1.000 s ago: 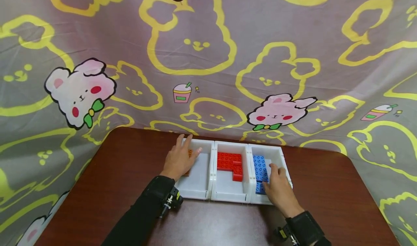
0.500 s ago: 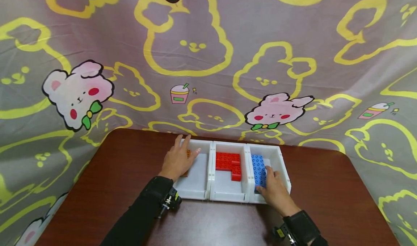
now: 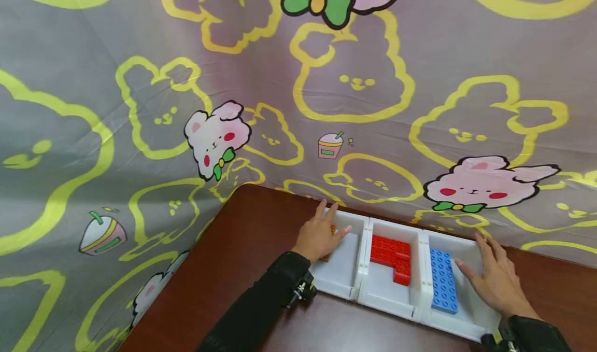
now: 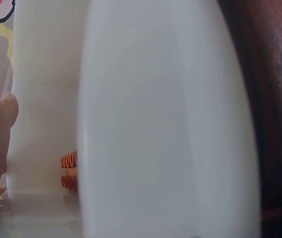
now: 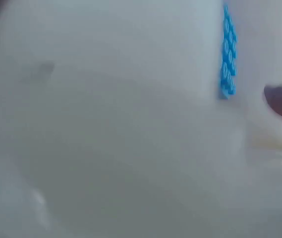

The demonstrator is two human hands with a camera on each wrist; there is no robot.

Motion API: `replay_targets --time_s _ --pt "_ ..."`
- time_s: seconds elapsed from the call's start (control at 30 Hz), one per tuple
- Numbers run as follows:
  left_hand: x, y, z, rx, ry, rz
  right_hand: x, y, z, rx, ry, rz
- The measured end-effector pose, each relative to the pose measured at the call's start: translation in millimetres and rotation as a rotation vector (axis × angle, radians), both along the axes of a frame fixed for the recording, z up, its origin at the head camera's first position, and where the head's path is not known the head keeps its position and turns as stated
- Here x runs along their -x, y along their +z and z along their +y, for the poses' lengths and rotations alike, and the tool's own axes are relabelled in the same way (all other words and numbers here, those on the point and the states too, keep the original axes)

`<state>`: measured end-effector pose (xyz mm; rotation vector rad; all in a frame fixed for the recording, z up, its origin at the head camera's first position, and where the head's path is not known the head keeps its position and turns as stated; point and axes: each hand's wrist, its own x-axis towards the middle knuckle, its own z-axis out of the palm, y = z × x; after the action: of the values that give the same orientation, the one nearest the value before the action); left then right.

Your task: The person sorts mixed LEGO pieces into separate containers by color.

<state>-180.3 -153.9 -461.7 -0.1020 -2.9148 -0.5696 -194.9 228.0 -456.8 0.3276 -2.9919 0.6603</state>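
Observation:
Blue toy building bricks (image 3: 443,282) form a long studded block along the left side of the right white bin (image 3: 471,323). My right hand (image 3: 501,282), fingers and thumb spread, is over that bin's outer wall, apart from the bricks. In the right wrist view, blue studs (image 5: 228,54) show beyond a blurred white wall. My left hand (image 3: 319,237) lies over the outer wall of the left white bin (image 3: 340,284), fingers extended and thumb over the inside. It partly hides orange-brown bricks (image 3: 325,257), whose studs (image 4: 69,171) show in the left wrist view.
Between them stands a middle white bin (image 3: 384,295) holding red bricks (image 3: 389,251) in a stepped shape. All three bins adjoin in a row on the brown table (image 3: 252,227). A patterned cloth (image 3: 280,56) hangs close behind the table.
My right hand has left the blue bricks and moved right to the bin's outer side, fingers spreading. The lower blue brick now lines up with the others. The head view has swung left.

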Motion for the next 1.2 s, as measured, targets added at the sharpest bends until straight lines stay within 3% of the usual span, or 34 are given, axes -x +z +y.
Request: replay_targets --time_s 0.1,0.23,0.43,0.73,1.0,1.2 --pt "-2.6 0.8 -10.0 -0.022 -0.001 0.003 6.7 -3.8 -10.2 0.049 0.042 -0.039" --pt "-4.2 3.6 -23.5 -0.034 0.012 -0.018 12.8 -4.2 -29.1 0.060 0.053 -0.010" --pt "-7.3 5.6 -30.5 -0.021 0.005 -0.040 5.1 -6.5 -37.7 0.033 0.038 -0.023" --pt "-12.6 3.9 -15.7 -0.040 -0.025 -0.044 -12.1 -7.5 -21.6 -0.012 0.004 -0.008" --pt "-1.7 1.0 3.2 -0.058 -0.062 -0.058 -13.3 -2.0 -3.7 -0.036 -0.043 -0.014" --pt "6.9 -0.2 2.5 -0.076 -0.077 -0.024 -1.6 -2.3 -4.2 -0.038 -0.044 -0.019"
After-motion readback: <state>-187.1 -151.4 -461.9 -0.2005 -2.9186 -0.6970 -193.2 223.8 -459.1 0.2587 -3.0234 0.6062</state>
